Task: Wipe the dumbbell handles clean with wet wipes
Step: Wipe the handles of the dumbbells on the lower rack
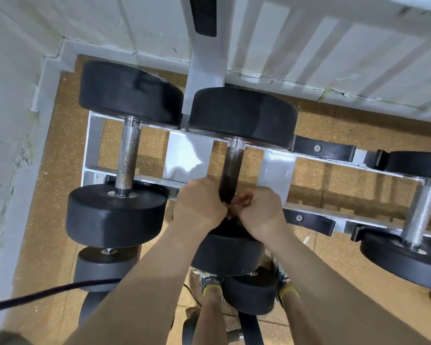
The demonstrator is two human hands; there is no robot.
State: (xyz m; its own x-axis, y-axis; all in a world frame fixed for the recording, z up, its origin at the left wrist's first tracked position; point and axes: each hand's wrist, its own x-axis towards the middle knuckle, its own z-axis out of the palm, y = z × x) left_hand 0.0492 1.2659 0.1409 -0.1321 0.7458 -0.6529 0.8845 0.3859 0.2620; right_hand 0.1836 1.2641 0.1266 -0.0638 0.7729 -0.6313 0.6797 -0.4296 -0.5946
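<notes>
A black dumbbell rests on the white rack (184, 155) in the middle of the view. Its knurled handle (232, 165) looks dark and wet. My left hand (199, 202) and my right hand (259, 212) are both closed around the near end of that handle, knuckles almost touching. No wipe shows; anything inside the fists is hidden. The dumbbell to the left has a dry silver handle (128, 158). Another dumbbell at the right edge shows a silver handle (419, 210).
More black dumbbells (102, 267) sit on a lower tier near my legs. A black cable (47, 292) crosses the lower left. A white wall (10, 120) stands close on the left and behind the rack. My shoes (210, 282) stand on the speckled brown floor.
</notes>
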